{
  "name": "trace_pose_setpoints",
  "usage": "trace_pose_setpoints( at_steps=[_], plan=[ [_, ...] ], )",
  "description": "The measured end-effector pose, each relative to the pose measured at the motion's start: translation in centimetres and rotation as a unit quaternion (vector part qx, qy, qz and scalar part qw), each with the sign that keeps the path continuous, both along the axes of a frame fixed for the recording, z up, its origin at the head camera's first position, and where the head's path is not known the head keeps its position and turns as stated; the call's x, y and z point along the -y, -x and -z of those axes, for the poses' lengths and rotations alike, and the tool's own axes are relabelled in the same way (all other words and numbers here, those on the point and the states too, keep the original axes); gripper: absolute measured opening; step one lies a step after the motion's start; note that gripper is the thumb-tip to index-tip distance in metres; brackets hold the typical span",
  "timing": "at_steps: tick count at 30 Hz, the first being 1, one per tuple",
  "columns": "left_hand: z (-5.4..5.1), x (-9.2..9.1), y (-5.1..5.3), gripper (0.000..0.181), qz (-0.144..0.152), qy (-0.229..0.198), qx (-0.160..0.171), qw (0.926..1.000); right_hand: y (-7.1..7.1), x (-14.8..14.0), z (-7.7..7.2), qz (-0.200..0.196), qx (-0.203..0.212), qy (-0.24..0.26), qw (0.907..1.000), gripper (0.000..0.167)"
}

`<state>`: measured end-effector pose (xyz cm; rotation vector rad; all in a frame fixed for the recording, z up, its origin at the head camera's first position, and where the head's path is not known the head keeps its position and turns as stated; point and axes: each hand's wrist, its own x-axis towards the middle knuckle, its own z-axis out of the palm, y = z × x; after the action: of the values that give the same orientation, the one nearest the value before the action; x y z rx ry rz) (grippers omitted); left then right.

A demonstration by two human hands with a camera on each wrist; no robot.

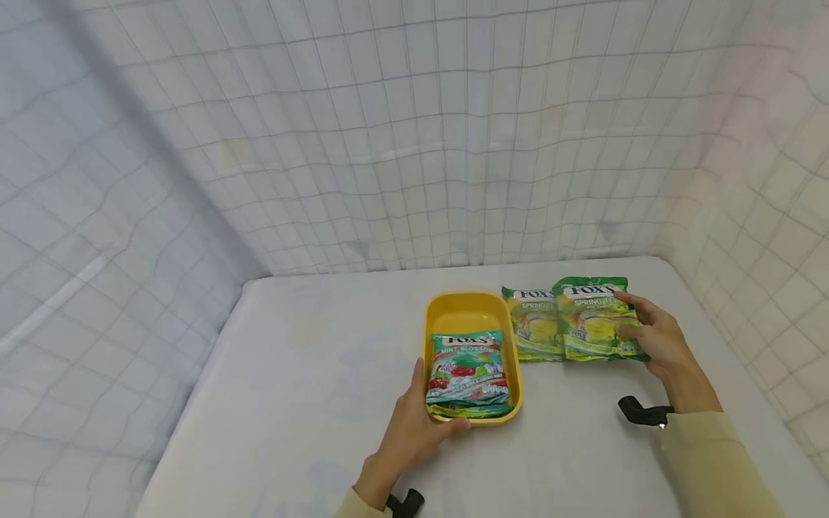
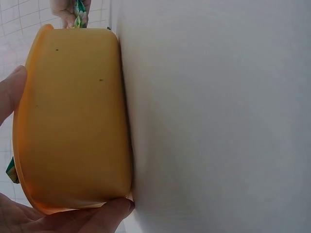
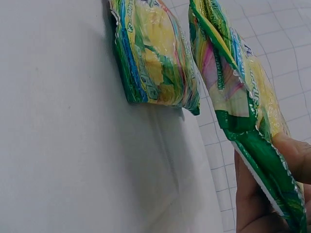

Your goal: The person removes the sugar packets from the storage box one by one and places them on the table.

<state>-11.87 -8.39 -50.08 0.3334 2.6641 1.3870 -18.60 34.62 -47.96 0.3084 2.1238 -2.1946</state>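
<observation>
A yellow plastic tray [image 1: 461,306] stands on the white table, with a teal Fox's Mint Blossom candy bag [image 1: 468,368] lying on a green-edged packet [image 1: 469,411] inside it. My left hand [image 1: 409,424] holds the tray at its near left corner, thumb along the front and fingers along the side. In my right hand [image 1: 657,338], a green Fox's Spring Tea candy bag [image 1: 592,320] is pinched by its right edge. The right wrist view shows this bag [image 3: 233,82] raised off the table. A second Spring Tea bag [image 1: 534,324] lies beside the tray, partly hidden behind the held one.
White grid-patterned cloth walls [image 1: 414,144] enclose the table [image 1: 311,374] at the back and sides. The table's back edge runs just beyond the tray and bags. Black wrist mounts [image 1: 644,411] sit at both sleeves.
</observation>
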Motion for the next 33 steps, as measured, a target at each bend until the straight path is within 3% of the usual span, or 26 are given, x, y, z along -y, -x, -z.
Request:
trace_pose_setpoints(
  at_steps=[5, 12, 20, 33],
  plan=[
    [-0.1, 0.0, -0.2, 0.129, -0.003, -0.002, 0.006, 1.0000, 0.4, -0.8, 0.6, 0.024, 0.009, 0.023, 0.9994, 0.070],
    [-0.3, -0.1, -0.2, 0.128, -0.001, 0.001, 0.003, 1.0000, 0.7, -1.6, 0.9, 0.041, 0.020, 0.011, 0.9989, 0.068],
    [-0.1, 0.0, -0.2, 0.129, -0.007, -0.001, 0.018, 0.9998, 1.5, -2.1, 1.4, 0.035, 0.043, -0.116, 0.9916, 0.068],
    [-0.2, 0.0, -0.2, 0.129, -0.009, 0.004, 0.016, 0.9998, 2.5, -2.9, 1.9, 0.013, 0.064, -0.130, 0.9893, 0.073]
  ],
)
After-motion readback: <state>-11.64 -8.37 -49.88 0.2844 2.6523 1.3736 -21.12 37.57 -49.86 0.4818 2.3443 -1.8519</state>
